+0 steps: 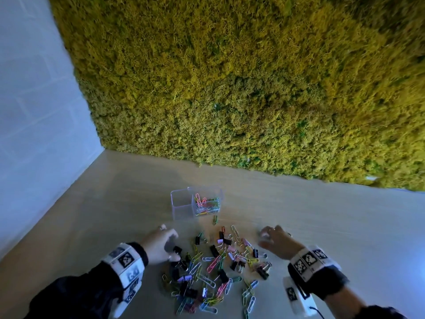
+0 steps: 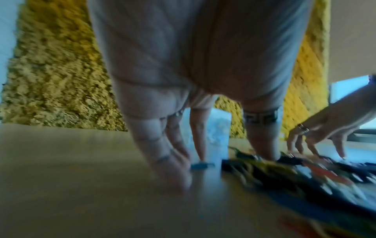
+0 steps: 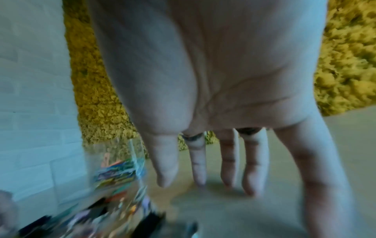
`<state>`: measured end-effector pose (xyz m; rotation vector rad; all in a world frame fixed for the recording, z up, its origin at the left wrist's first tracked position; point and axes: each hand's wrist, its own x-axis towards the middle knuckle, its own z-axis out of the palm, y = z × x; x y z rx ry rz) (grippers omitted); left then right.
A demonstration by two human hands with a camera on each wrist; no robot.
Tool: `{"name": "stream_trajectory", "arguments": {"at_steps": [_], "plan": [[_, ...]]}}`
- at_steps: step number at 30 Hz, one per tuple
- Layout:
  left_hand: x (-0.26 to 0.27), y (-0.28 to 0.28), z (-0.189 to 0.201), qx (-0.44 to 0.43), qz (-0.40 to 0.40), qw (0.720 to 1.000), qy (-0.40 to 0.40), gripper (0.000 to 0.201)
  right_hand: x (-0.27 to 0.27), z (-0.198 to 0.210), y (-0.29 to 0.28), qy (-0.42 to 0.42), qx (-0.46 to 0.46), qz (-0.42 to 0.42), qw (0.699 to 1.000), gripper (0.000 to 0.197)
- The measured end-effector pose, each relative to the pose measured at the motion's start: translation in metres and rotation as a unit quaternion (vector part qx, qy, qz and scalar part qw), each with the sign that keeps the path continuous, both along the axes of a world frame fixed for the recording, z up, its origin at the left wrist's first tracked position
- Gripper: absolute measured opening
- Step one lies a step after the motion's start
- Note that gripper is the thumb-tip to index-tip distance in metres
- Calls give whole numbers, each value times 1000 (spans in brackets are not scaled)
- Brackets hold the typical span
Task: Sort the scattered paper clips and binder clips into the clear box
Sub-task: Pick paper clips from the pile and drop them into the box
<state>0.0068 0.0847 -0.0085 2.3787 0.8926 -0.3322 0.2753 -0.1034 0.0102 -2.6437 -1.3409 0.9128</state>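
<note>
A: Okay, where's the target container?
B: Clear plastic box with two compartments (image 1: 184, 204), standing on the light wooden tabletop (image 1: 322, 226), beyond the pile. The right-hand compartment holds a heap of coloured paper clips (image 1: 206, 204); the left-hand one looks bare, as far as the head view shows.

A: And the stuff to sort?
B: Scattered pile of coloured wire paper clips and small black, pink and lilac binder clips (image 1: 216, 270), lying on the table between the two hands and nearer the person than the box. One green paper clip (image 1: 215, 219) sits apart, just in front of the box.

A: Left hand?
B: Left hand (image 1: 161, 244) is at the pile's left edge, palm down. In the left wrist view its fingers (image 2: 175, 164) point down, tips on the table, slightly spread; the thumb reaches into the clips. Whether it pinches anything, cannot tell, too blurred.

A: Right hand?
B: Right hand (image 1: 276, 242) is at the pile's right edge. The right wrist view shows fingers (image 3: 197, 164) straight and spread, tips at or just above the table, nothing between them. Rings on both hands.

A: Background?
B: Yellow-green moss wall (image 1: 230, 88) behind the table, pale brick wall (image 1: 34, 111) on the left. White marker-tagged wristbands (image 1: 125, 264) on both wrists, dark sleeves.
</note>
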Motion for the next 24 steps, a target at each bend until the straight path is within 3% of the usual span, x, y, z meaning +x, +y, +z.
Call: {"name": "stream_trajectory", "arguments": {"at_steps": [2,3,6,8,10,13,15,18,22,24], "plan": [[4,-11,-2,2,-3,1000,-9,44,-13,-7,-6,27,51,-15,998,91],[6,-15,-2,-2,-12,1000,-15,41,-17,-15,-8,37,84,0,996,93],[9,-20,4,-46,-19,998,-33,28,-27,-16,-13,77,133,43,987,20],[7,-22,9,-71,-8,994,-77,22,-28,-13,-18,79,180,59,979,11],[3,-27,14,-41,-22,993,-104,24,-28,-12,-25,57,225,76,970,16],[6,-39,14,27,-97,991,-88,48,-45,-6,-34,110,184,152,965,34],[12,-49,11,43,-138,988,-57,70,-63,-2,-38,112,127,216,962,64],[25,-59,5,77,-173,982,0,89,-75,-10,-43,20,89,256,962,97],[35,-60,-1,74,-141,987,0,71,-80,-22,-39,-13,71,251,965,110],[36,-57,-4,68,-116,991,-20,57,-80,-22,-36,11,95,225,970,88]]}}
